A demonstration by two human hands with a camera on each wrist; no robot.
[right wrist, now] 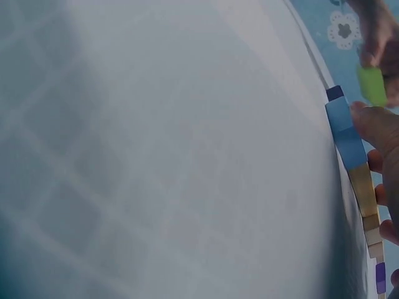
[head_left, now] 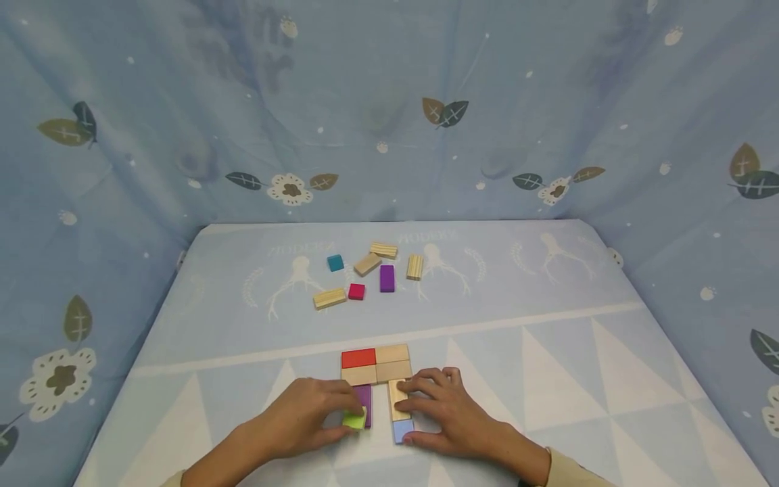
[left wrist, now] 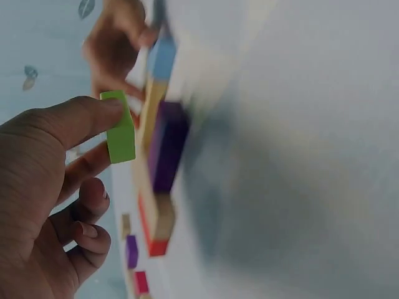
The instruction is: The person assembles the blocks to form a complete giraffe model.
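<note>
My left hand (head_left: 310,414) pinches a lime-green block (left wrist: 121,131) between thumb and fingers. In the left wrist view it is raised off the table, beside a purple block (left wrist: 168,146). My right hand (head_left: 453,421) rests its fingertips on a long natural-wood block (head_left: 398,400), and its thumb touches the light-blue block (head_left: 402,431) at that block's near end. Beyond both hands, a red block (head_left: 358,358) and several natural-wood blocks (head_left: 392,353) lie flush as a rectangle. The purple block and the long wood block extend toward me from it, with a gap between.
Farther back lie loose blocks: a teal one (head_left: 335,263), a pink-red one (head_left: 356,291), another purple one (head_left: 387,279) and several wooden ones (head_left: 329,298). A patterned cloth (head_left: 517,338) covers the table. Blue fabric (head_left: 389,122) stands behind and on both sides.
</note>
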